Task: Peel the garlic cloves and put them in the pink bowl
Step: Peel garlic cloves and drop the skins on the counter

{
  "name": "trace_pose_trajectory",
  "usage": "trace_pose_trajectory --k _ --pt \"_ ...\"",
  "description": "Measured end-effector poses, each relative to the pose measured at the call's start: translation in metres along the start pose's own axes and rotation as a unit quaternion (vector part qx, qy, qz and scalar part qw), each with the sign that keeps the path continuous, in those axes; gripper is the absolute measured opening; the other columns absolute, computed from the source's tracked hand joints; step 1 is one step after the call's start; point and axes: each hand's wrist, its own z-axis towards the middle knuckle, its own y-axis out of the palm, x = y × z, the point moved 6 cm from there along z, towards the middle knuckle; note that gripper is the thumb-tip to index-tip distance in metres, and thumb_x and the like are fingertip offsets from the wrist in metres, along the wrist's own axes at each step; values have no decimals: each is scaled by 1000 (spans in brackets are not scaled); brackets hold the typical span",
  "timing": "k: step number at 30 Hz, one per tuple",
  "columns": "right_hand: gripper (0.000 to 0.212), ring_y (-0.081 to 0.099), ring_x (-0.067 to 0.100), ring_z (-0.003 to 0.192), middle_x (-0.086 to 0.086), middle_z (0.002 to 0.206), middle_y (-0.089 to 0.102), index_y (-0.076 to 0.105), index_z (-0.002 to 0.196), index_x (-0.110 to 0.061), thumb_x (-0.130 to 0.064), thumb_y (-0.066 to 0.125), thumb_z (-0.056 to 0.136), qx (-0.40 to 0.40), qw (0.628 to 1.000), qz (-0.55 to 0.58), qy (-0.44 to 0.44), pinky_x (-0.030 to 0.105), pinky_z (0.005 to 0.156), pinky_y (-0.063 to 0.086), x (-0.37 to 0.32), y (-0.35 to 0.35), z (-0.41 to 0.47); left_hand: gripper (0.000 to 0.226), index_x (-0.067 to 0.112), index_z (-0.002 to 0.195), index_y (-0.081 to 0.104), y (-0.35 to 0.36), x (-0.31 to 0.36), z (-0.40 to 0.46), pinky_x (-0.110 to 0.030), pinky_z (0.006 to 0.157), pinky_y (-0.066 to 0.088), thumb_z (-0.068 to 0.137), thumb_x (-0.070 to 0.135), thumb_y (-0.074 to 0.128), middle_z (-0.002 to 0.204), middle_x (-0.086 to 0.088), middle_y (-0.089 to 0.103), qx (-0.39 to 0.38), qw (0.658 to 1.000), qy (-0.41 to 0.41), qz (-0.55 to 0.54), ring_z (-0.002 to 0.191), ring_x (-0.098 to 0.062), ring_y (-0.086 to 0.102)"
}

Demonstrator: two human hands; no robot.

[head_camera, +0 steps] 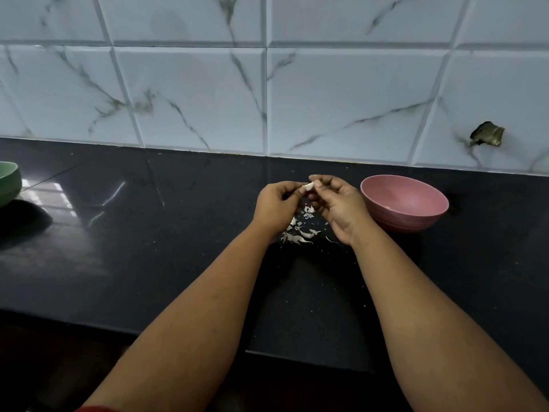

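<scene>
A small white garlic clove (309, 186) is held above the black counter, between both hands. My left hand (276, 207) pinches its left end with curled fingers. My right hand (338, 208) pinches its right end between thumb and fingertips. The pink bowl (404, 203) stands on the counter just right of my right hand; a pale bit lies inside near its front wall. White garlic skins (300, 231) lie scattered on the counter under the hands.
A green bowl (9, 182) stands at the far left edge of the glossy black counter (148, 248). A marble-tiled wall (267, 84) rises behind, with a broken hole (488, 134) at the right. The counter's front edge runs below my forearms.
</scene>
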Motion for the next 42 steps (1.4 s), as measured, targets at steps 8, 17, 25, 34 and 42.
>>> trace_pose_trajectory --k 8,17,25,34,42 --pt "8 70 11 74 6 78 73 67 90 -1 3 60 90 -12 1000 8 13 18 72 57 3 0 0 10 3 96 74 -13 5 -3 -11 53 47 87 2 71 73 -2 71 58 998 -6 -31 55 0 64" --pt "18 70 15 80 8 85 69 65 93 -5 7 69 80 -8 1000 -4 -16 29 80 59 2 0 -2 3 9 90 67 -7 0 2 -15 56 50 91 6 67 75 -2 67 33 999 -14 -38 59 -1 64" --pt "18 71 18 86 11 91 73 72 92 -6 -1 77 76 17 993 -101 -61 31 85 57 0 -4 0 11 16 80 70 -3 -9 3 -24 64 54 91 13 69 65 5 68 20 997 -45 -53 58 -6 61" --pt "17 68 9 68 8 80 69 66 86 -9 7 69 82 -21 987 -142 -69 17 67 53 -2 6 -4 21 7 77 62 4 -14 2 -17 56 50 95 -2 54 71 -6 63 -10 965 -150 -215 57 -10 56" --pt "19 67 9 75 8 82 69 65 83 -9 10 66 83 -50 988 -125 -75 20 74 55 3 5 0 26 4 76 56 9 -18 0 -11 48 47 95 -7 45 68 -5 58 -2 926 -230 -298 48 -4 56"
